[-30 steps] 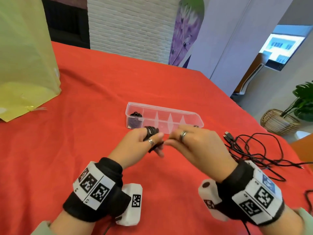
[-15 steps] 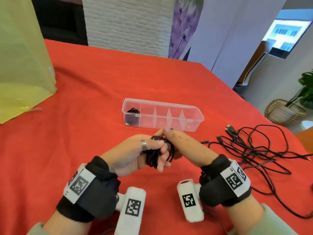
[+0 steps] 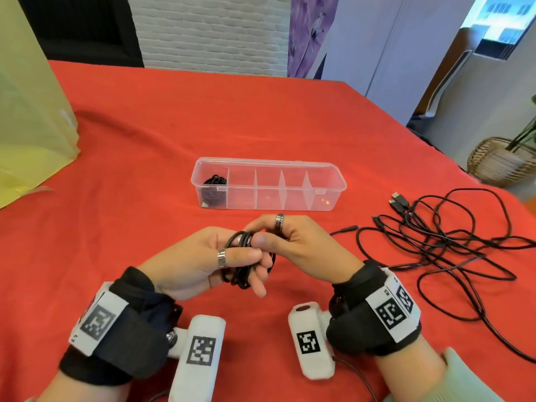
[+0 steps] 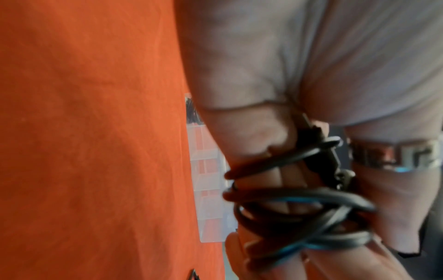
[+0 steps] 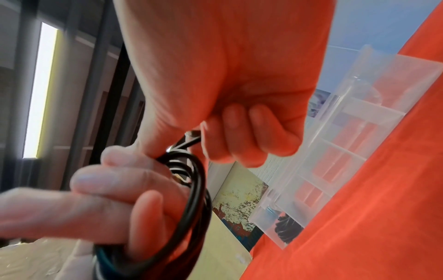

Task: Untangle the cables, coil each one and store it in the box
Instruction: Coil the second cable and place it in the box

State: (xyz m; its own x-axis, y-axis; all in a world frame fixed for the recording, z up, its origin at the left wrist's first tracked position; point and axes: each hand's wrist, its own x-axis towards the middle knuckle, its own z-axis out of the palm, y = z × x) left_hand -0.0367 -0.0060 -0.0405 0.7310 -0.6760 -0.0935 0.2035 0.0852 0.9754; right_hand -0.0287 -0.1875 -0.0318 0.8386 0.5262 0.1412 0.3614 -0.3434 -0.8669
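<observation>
A black cable coil (image 3: 243, 264) (image 4: 297, 208) (image 5: 189, 191) hangs between my hands above the red tablecloth, just in front of the clear box (image 3: 324, 166) (image 5: 359, 106). My left hand (image 3: 232, 258) grips the coil, its loops wound over the fingers. My right hand (image 3: 268, 235) (image 5: 189, 144) pinches the cable's end at the top of the coil with thumb and curled fingers. The box has several compartments; its leftmost one holds another coiled black cable (image 3: 214, 188). A tangle of loose black cables (image 3: 452, 245) lies on the cloth to the right.
A yellow-green plastic bag (image 3: 26, 117) stands at the table's far left. Off the table's right edge sit a wicker basket with a plant (image 3: 501, 163) and a white chair (image 3: 443, 79). A red cloth (image 3: 145, 126) covers the table.
The hands have drawn back from the box toward me. The left hand turned palm-up with the coil, and the right hand shifted its pinch to the coil's top.
</observation>
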